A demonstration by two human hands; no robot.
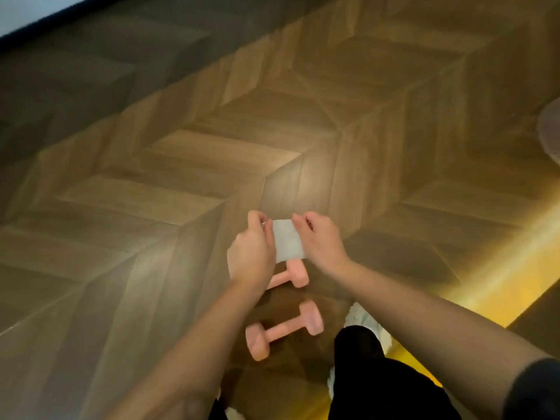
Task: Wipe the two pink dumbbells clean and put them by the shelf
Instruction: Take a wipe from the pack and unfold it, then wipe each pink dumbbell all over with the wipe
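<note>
Two pink dumbbells lie on the wooden floor below my hands. The nearer dumbbell (pixel 283 330) is fully visible, lying at a slant. The farther dumbbell (pixel 292 275) is partly hidden under my left wrist and the wipe. Both hands hold a white wipe (pixel 287 244) stretched flat in the air above the farther dumbbell. My left hand (pixel 251 250) pinches its left edge and my right hand (pixel 321 241) pinches its right edge. No shelf is in view.
Herringbone wood floor (pixel 181 177) spreads all around. My legs in black trousers (pixel 378 386) and a white shoe (pixel 362 318) stand just right of the dumbbells. A yellow lit strip (pixel 500 274) runs along the right. A round pale object (pixel 550 131) sits at the right edge.
</note>
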